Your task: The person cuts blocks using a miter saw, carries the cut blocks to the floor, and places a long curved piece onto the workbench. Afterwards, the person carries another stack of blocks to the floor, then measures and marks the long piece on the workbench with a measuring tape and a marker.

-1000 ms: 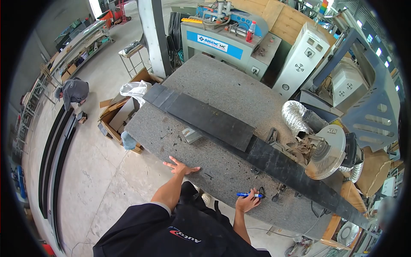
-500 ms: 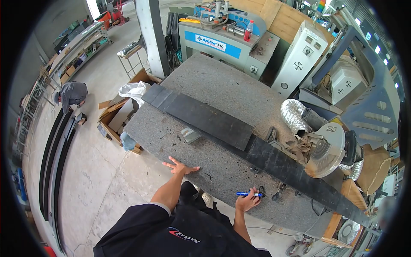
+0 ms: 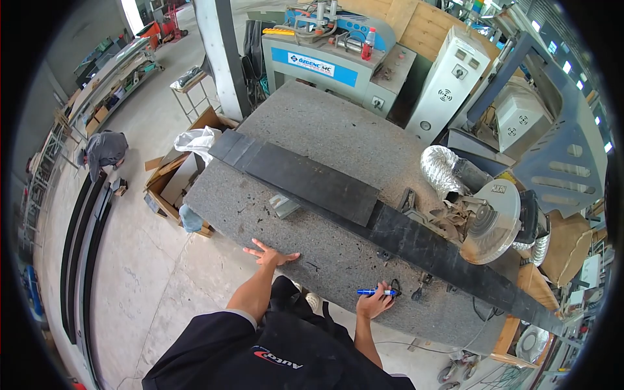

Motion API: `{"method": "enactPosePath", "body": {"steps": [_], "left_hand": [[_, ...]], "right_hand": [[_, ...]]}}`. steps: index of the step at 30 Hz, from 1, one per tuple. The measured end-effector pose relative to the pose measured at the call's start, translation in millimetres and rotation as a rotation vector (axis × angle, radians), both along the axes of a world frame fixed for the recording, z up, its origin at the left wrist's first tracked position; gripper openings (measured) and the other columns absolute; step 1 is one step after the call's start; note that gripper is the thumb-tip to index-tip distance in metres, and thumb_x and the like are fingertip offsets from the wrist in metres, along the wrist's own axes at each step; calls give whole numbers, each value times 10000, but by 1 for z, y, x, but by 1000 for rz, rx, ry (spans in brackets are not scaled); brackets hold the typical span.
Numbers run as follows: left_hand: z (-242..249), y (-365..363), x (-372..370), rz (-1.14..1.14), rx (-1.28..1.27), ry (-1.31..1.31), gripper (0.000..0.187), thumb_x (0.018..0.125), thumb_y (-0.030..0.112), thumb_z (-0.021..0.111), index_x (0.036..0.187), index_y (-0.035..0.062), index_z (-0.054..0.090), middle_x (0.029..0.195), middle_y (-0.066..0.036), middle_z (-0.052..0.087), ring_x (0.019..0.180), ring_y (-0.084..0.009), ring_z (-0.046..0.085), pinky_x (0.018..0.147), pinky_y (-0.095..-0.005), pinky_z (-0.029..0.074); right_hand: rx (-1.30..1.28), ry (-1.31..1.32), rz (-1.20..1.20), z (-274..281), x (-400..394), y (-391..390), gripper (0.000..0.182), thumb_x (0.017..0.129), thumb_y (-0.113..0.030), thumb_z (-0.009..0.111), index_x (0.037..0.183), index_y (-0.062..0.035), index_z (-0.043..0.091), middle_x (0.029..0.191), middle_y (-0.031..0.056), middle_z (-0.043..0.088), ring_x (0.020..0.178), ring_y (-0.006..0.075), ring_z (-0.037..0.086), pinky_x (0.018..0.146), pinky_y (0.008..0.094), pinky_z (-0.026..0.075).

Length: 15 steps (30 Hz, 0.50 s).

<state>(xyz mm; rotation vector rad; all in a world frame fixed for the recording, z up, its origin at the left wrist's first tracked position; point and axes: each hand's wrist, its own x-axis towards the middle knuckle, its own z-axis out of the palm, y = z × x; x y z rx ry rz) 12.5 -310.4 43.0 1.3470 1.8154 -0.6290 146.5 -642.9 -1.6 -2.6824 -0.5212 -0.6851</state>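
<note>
My left hand (image 3: 268, 255) rests with fingers spread on the near edge of the speckled grey table (image 3: 227, 214). In my right hand (image 3: 373, 304), near the table's front edge, is a blue marker (image 3: 376, 292) lying roughly sideways between the fingers. Beyond both hands, a long dark board (image 3: 416, 240) runs diagonally across the table, with a shorter dark panel (image 3: 312, 179) on top of it. A small pale block (image 3: 283, 206) sits against the board's near side.
On the right stands a chop saw (image 3: 491, 221) with a silver duct (image 3: 437, 170). A blue-grey machine (image 3: 325, 65) and a white cabinet (image 3: 448, 84) are behind the table. Wooden boxes (image 3: 170, 211) stand left. Another person (image 3: 105, 153) bends over long black profiles (image 3: 84, 260) on the floor.
The view has shifted slightly. Both hands stay in about the same places on the table, and the marker is still held. The other person has bent a little lower.
</note>
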Motion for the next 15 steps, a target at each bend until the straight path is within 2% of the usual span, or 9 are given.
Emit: {"method": "enactPosePath", "body": {"steps": [11, 15], "left_hand": [[1, 1, 1, -25, 4, 29, 1739, 408, 781, 828, 1389, 79, -425, 1433, -295, -445, 1463, -453, -136, 1153, -517, 306], [1, 1, 1, -21, 11, 42, 1738, 409, 774, 833, 1390, 80, -424, 1436, -297, -439, 1478, -449, -3, 1147, -512, 324]], "right_hand": [[3, -12, 8, 0, 0, 1, 280, 850, -74, 601, 1114, -138, 533, 1224, 53, 633, 1235, 318, 505, 1008, 654, 327], [5, 7, 7, -1, -1, 0, 298, 834, -63, 605, 1114, -138, 534, 1242, 56, 620, 1245, 313, 494, 1018, 662, 315]]}}
